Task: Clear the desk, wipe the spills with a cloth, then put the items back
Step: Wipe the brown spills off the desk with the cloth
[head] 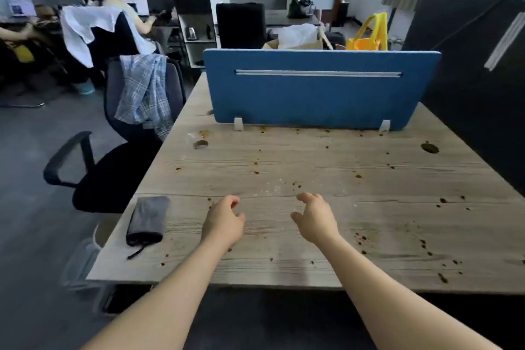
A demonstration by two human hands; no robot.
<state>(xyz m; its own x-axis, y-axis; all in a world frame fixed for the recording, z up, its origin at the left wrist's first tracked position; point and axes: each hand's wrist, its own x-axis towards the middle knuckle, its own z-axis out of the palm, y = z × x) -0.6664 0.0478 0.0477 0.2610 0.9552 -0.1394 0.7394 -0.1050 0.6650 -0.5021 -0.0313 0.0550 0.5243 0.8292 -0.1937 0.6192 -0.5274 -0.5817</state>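
Note:
A wooden desk [326, 167] fills the view, dotted with several brown spill spots [360, 237] across its top. A folded grey cloth [147, 219] with a dark cord lies near the desk's front left corner. My left hand [224, 221] hovers over the desk's front middle, to the right of the cloth, fingers loosely curled and holding nothing. My right hand [314, 216] hovers beside it, about a hand's width to the right, fingers loosely curled and empty.
A blue divider panel [321, 91] stands across the back of the desk. A black office chair [113, 167] with a plaid shirt [145, 91] over its back stands at the left. A dark partition [477, 71] runs along the right. People sit at desks far left.

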